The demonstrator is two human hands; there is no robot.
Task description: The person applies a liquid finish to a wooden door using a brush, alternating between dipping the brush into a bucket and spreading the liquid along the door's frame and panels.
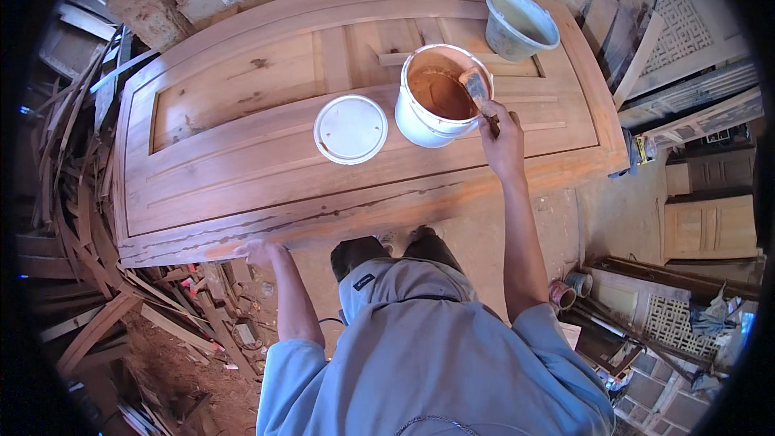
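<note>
My right hand is closed round the handle of a putty knife. Its flat, orange-smeared blade is over the right side of a white bucket's mouth. Reddish-brown paste coats the inside of this bucket, which stands on a large panelled wooden door lying flat. Just left of the bucket lies a round white lid with small brown smudges. At the door's near left edge my left hand rests with fingers stretched out, holding nothing. Dark streaks and orange patches mark the near edge strip.
A grey bucket with pale liquid stands at the door's far right corner. Scrap wood is heaped along the left. Wooden panels and lattice pieces lean or lie at the right. Two small cans sit on the floor.
</note>
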